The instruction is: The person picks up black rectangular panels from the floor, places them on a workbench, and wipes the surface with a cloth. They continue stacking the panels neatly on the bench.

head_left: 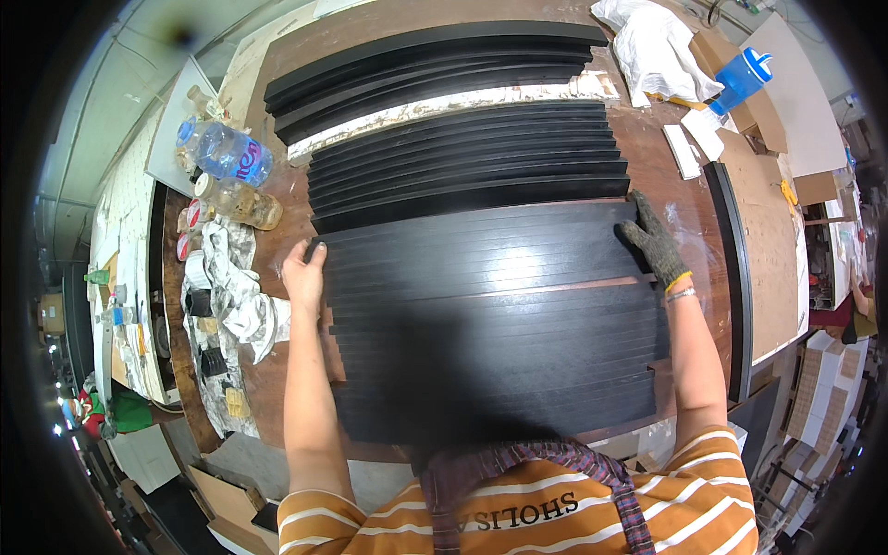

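Observation:
Long flat black strips [490, 259] lie side by side in front of me, forming a dark panel across the table. At their left ends my left hand [303, 276], bare, is closed with the thumb along the edge. My right hand [655, 245] wears a grey knitted glove with a yellow cuff and grips the right ends near the same row. Beyond them, several more black strips [467, 157] stand on edge in a tight row. A nearer group of flat strips [518, 342] sits by my body, partly hidden by a dark blur.
More black strips [435, 60] stand at the far side, behind a paint-smeared white bar [444, 111]. Left are a plastic bottle [227, 153], a jar [239, 203] and stained rags [236, 282]. A blue jug [740, 81] and white bag [652, 46] stand far right, with a black rail [731, 277] nearer.

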Motion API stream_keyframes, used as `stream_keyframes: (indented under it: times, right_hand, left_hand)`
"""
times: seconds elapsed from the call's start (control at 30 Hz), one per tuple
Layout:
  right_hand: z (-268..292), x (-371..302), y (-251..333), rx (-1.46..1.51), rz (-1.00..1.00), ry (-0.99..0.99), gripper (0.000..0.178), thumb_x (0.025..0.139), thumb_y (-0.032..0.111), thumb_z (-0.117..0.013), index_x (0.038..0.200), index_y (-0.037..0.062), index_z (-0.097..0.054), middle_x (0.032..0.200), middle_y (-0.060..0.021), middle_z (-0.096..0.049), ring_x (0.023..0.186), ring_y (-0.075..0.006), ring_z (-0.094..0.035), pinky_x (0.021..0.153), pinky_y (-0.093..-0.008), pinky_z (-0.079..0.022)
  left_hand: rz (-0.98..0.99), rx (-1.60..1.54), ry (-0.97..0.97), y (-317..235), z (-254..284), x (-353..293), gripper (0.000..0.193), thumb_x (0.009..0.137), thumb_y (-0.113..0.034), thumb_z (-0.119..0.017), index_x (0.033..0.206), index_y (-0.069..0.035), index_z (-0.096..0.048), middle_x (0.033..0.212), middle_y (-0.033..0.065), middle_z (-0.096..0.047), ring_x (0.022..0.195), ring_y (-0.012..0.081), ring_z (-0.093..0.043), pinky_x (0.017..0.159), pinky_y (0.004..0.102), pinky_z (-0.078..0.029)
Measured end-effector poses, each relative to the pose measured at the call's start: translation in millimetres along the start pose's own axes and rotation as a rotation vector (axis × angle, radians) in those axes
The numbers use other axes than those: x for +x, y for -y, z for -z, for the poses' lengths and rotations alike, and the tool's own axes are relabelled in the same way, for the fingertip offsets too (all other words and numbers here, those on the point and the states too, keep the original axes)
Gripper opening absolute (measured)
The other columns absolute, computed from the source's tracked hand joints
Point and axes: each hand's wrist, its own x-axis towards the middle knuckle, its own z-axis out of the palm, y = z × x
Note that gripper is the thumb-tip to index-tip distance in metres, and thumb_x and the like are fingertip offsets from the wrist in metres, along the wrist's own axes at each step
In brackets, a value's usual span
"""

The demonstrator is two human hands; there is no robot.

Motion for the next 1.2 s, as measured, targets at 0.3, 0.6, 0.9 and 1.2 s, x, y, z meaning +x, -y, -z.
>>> stream_keyframes:
  times: [0.3,0.6,0.9,1.2]
  right_hand:
    - [-21.4,59.8,30.7,-0.222,0.05,-0.18,0.084,0.094,0.044,-0.064,0.154,-0.004,-0.03,0.154,-0.0275,-0.041,0.144,-0.0371,-0.041,0.118,-0.0394,-0.033]
    - [25.3,12.6,12.9,0.107,-0.017,-0.215,0.079,0.094,0.045,-0.068,0.15,-0.0033,-0.04,0.144,-0.0233,-0.055,0.129,-0.0308,-0.057,0.111,-0.0373,-0.042]
    - [3.3,-112.9,-29.0,-0.161,0.06,-0.101,0.029,0.093,0.026,-0.068,0.113,0.0051,-0.07,0.114,-0.0166,-0.067,0.11,-0.0337,-0.062,0.096,-0.0405,-0.048]
    - [-12.7,-94.7,-21.7,-0.225,0.073,-0.277,0.064,0.095,0.029,-0.066,0.148,0.001,-0.044,0.145,-0.0205,-0.052,0.135,-0.0349,-0.049,0.114,-0.0414,-0.038]
  left_hand:
    - [0.08,-0.249,0.088,0.9,-21.0,32.2,0.067,0.095,-0.023,-0.071,0.146,0.011,-0.043,0.146,0.0249,-0.053,0.135,0.0298,-0.053,0.112,0.0354,-0.039]
    - [-0.374,0.087,-0.162,-51.9,36.5,-58.0,0.035,0.093,-0.019,-0.071,0.121,0.002,-0.067,0.11,0.0193,-0.069,0.105,0.0348,-0.065,0.097,0.0407,-0.049]
    - [-0.571,0.347,0.107,-41.7,7.0,-143.7,0.028,0.088,-0.017,-0.068,0.114,-0.008,-0.062,0.113,0.0114,-0.063,0.114,0.032,-0.056,0.102,0.0445,-0.038]
    - [-0.548,0.536,-0.021,-35.8,3.8,-159.4,0.065,0.094,-0.03,-0.065,0.149,-0.005,-0.041,0.146,0.0172,-0.045,0.139,0.0354,-0.04,0.115,0.0524,-0.028]
